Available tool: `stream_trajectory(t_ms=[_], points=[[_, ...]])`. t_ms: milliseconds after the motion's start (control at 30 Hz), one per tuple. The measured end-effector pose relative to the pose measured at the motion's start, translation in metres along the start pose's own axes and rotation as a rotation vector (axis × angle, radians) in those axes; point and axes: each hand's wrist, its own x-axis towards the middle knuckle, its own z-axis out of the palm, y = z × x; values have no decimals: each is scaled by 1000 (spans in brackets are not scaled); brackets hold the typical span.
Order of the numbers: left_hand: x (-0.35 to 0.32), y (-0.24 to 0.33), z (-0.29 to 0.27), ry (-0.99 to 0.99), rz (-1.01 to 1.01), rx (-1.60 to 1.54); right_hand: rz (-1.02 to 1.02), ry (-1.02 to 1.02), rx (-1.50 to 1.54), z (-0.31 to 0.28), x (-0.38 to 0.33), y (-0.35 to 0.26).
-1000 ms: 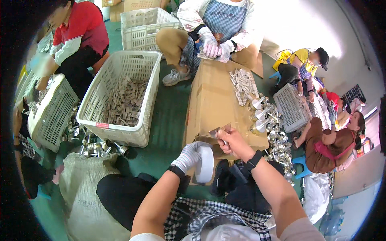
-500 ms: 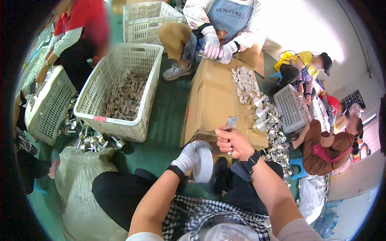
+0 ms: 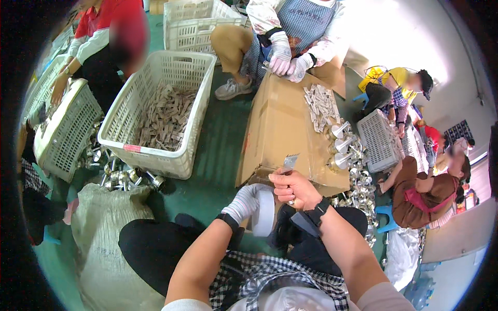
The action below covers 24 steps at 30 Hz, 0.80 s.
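Observation:
My left hand (image 3: pixel 244 203), in a white glove, grips a white roll of tape (image 3: pixel 264 212) just in front of my lap. My bare right hand (image 3: pixel 293 188) is closed around a small silver packet (image 3: pixel 289 162) that sticks up above my fingers, right beside the roll. Both hands hover at the near edge of a large brown cardboard box (image 3: pixel 282 129) lying flat like a table. On the box's far right lie a pile of small silver packets (image 3: pixel 320 105) and several shiny metal parts (image 3: pixel 343 147).
A white plastic basket (image 3: pixel 161 111) of grey-brown parts stands to the left, more baskets behind and beside it, metal parts on the green floor under it. A grey sack (image 3: pixel 104 233) lies at lower left. Other people sit around the box, one in gloves (image 3: pixel 288 57) opposite.
My view has shifted slightly. My right hand has raised the silver packet a little and stays beside the tape roll; my left hand keeps its hold on the roll.

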Motion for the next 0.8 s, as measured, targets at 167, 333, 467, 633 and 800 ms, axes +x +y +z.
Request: stream_trajectory(t_ms=[167,333,467,633,800], points=[[0,-13,-6,10,-15,86,25,35,-27,-5,9,8],[7,-42,-18,63,48,-2,1,72,-20,5,3,10],[4,-3,7,65,89,157,189,1,19,-30,1,16],[-28,34,-19,34,-157,-494,259,-220,142,-18,54,29],[-45,68,11,18,-361,-273,-36,42,-99,-34,41,32]])
